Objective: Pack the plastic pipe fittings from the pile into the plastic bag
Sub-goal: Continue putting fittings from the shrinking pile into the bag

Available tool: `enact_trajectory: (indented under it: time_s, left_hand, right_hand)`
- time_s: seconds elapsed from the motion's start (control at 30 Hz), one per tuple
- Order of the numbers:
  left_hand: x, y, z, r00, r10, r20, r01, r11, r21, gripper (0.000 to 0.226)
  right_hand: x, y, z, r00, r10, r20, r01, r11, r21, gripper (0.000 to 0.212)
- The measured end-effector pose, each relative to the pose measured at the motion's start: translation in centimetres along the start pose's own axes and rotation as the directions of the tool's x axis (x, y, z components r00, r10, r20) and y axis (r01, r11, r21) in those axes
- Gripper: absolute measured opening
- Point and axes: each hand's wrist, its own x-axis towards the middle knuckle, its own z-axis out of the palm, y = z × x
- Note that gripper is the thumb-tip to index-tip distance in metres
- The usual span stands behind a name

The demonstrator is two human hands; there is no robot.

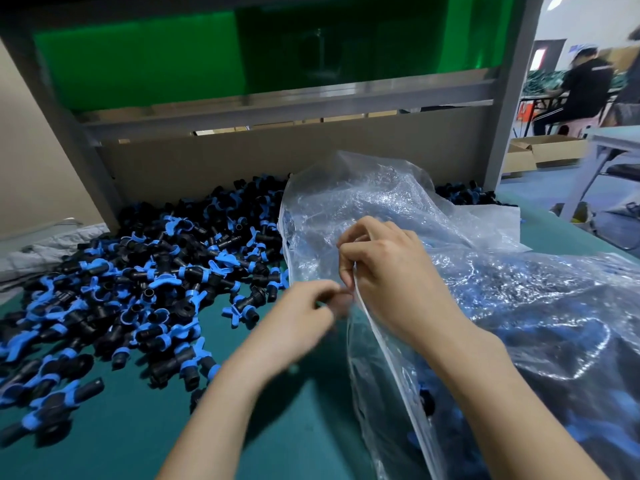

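A large pile of black and blue plastic pipe fittings (138, 285) covers the left half of the green table. A big clear plastic bag (519, 306) lies on the right, with many fittings visible inside through the film. My right hand (388, 271) pinches the bag's white edge strip near its mouth. My left hand (304, 317) is beside it, fingers curled and pinching the same edge just left of the right hand. What the left fingertips hold is blurred.
A cardboard wall (277, 157) and a grey metal frame (277, 109) stand behind the pile. Bare green table surface (277, 427) lies in front of me. A seated person (581, 84) and cardboard boxes (543, 150) are at the far right.
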Motion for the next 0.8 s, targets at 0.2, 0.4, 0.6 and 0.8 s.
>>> enact_trajectory:
  time_s: [0.2,0.4,0.6,0.8]
  left_hand:
    - [0.0,-6.8,-3.3,0.848,-0.232,-0.476,0.444,0.802,0.400,0.038]
    - [-0.3,-8.5,-2.1,0.825,-0.233,-0.515,0.514,0.691,0.509,0.038]
    - [-0.4,-7.5,-3.8,0.736,-0.045,-0.675,0.348,0.880,0.322,0.015]
    - [0.2,-3.0,-5.7,0.803,-0.214,-0.556,-0.093,0.877,-0.471,0.016]
  right_hand:
    - [0.0,0.2,0.1,0.998,0.028,0.058,-0.025,0.998,-0.051,0.035]
    - [0.1,0.5,0.4,0.996,0.058,0.074,-0.054,0.997,-0.050,0.036]
    - [0.0,0.9,0.8,0.995,0.074,0.071,-0.072,0.997,-0.037,0.033]
    - [-0.1,0.6,1.0,0.992,0.109,0.070,-0.104,0.992,-0.067,0.038]
